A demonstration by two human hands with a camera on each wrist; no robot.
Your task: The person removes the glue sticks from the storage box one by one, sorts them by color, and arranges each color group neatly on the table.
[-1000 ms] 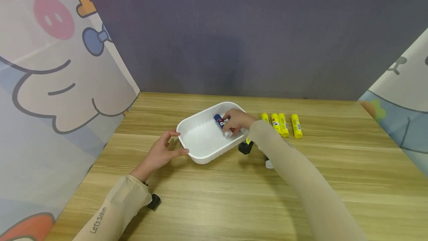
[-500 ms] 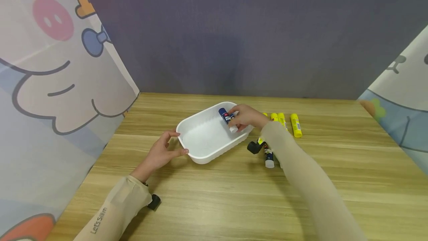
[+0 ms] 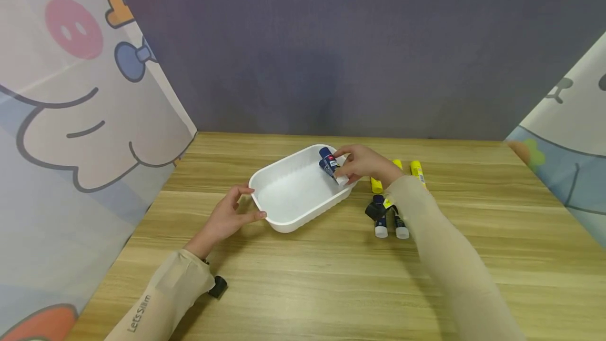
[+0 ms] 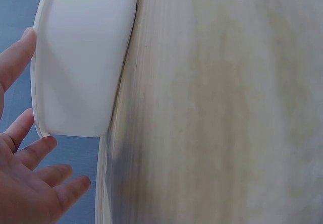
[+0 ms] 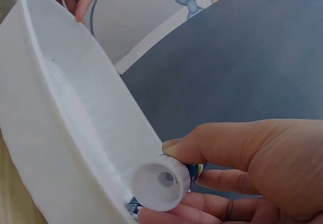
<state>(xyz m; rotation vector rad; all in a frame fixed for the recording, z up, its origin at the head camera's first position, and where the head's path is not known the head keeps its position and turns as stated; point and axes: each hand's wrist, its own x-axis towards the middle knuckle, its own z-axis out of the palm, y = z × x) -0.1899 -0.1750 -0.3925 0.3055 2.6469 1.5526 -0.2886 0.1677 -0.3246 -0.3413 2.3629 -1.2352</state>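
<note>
A white tray (image 3: 289,199) sits on the wooden table, angled, with its far end to the right. My left hand (image 3: 228,217) touches its left end, thumb and fingertips spread along the rim; in the left wrist view the other fingers (image 4: 73,189) are spread loosely below the corner. My right hand (image 3: 364,162) pinches a dark blue glue stick (image 3: 330,159) with a white base over the tray's right end. The right wrist view shows that hollow base (image 5: 159,183) facing the camera. Under it, a second dark blue glue stick (image 3: 324,168) lies in the tray, partly hidden.
Right of the tray, two blue glue sticks (image 3: 401,228) with white bases lie on the table. Behind them are several yellow glue sticks (image 3: 376,186), partly covered by my right forearm. A grey panel (image 3: 350,51) rises at the table's back edge.
My right hand has moved right along the tray with the blue glue stick, uncovering the second one beneath. The blue sticks on the table show more now. My left hand and the tray hold still.
</note>
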